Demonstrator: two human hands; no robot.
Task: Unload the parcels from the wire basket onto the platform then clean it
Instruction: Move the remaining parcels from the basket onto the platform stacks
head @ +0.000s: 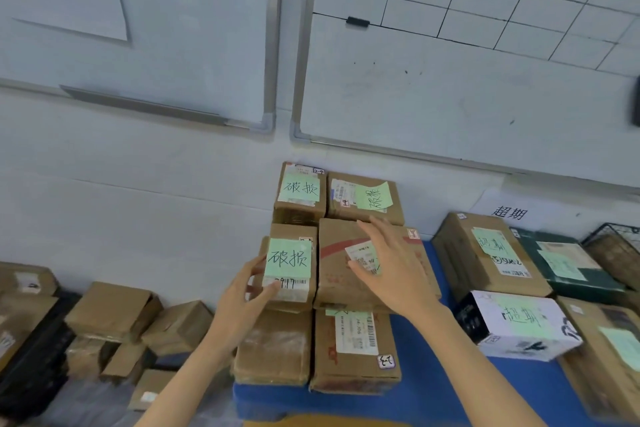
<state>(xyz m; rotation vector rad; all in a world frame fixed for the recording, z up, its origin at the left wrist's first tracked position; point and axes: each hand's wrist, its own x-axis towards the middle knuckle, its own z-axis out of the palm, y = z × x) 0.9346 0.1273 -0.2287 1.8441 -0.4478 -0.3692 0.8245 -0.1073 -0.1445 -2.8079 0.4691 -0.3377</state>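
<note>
the left hand (247, 291) holds a small brown cardboard box (291, 267) by its left side. the thumb is on the white label at the front and the fingers curl round the side. a green paper note with black writing is stuck on this box.

the right hand (391, 267) lies flat, fingers straight and spread, on top of a bigger brown cardboard box with a red stripe (337, 274), just beside the small one. both boxes sit on two lower brown boxes (273, 347), and those stand on the blue platform (415, 385).

behind them, by the white wall, are two brown boxes with green notes (299, 191). further right on the platform are a tall brown box (485, 253), a white box with a green note (512, 322) and a dark green box (568, 263).

the black wire basket (609, 229) is at the far right edge, near the dark green box, with something brown inside. down on the left lies a pile of plain brown boxes (114, 312). two whiteboards (450, 80) hang on the wall above.
</note>
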